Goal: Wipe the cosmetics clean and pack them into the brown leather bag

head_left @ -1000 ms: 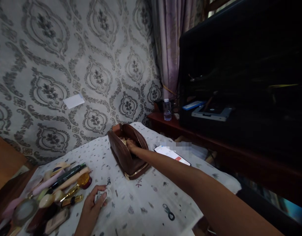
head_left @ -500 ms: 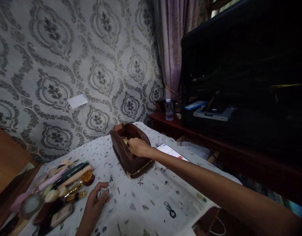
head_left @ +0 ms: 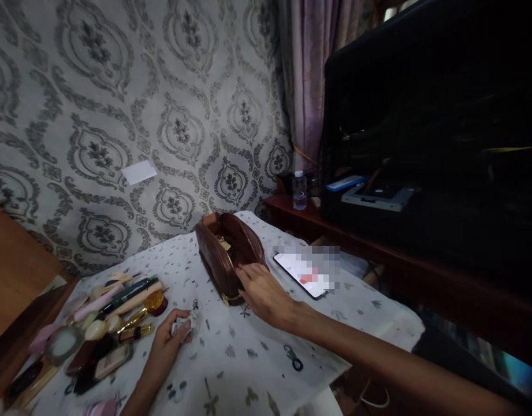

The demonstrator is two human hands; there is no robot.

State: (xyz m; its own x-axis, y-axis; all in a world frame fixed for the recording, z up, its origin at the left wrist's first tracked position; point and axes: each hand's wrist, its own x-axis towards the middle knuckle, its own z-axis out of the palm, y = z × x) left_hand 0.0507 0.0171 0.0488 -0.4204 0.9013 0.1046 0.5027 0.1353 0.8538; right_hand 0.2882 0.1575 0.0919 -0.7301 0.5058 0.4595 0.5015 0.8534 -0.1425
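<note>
A brown quilted pouch (head_left: pixel 224 254) stands unzipped on a white patterned cloth (head_left: pixel 248 358). My right hand (head_left: pixel 261 292) rests at the pouch's near end, fingers stretched flat against its side, holding nothing. My left hand (head_left: pixel 168 341) lies on the cloth to the left, fingers curled round a small crumpled white thing (head_left: pixel 185 325). A heap of cosmetics (head_left: pixel 105 323), with tubes, pencils, gold lipsticks and compacts, lies just left of that hand.
A lit phone (head_left: pixel 302 274) lies on the cloth right of the pouch. Behind it a dark wooden shelf (head_left: pixel 378 248) carries a small water bottle (head_left: pixel 298 190) and a black cabinet (head_left: pixel 434 127). Patterned wallpaper backs the table; wood (head_left: pixel 14 260) shows at left.
My right hand has come out of the pouch's opening and drawn back to its near end. My left hand stays closed on the white thing. The view has shifted slightly.
</note>
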